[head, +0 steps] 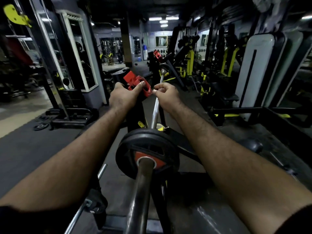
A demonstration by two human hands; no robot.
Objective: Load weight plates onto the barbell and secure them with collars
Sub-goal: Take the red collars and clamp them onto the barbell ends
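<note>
A steel barbell (156, 108) runs away from me on a rack, its thick near sleeve (141, 191) pointing at the camera. One black weight plate (133, 149) with a red hub sits on that sleeve. My left hand (124, 95) grips a red clamp collar (142, 85), held in the air above the bar. My right hand (166, 94) pinches the collar's right edge with fingers curled. A second red collar (157, 54) shows at the bar's far end.
A black rack upright (135, 114) stands just under my hands. Small black plates (41, 126) lie on the floor at left. A mirror (81, 53) and machine frame fill the left; yellow and black machines and a padded bench (258, 68) line the right.
</note>
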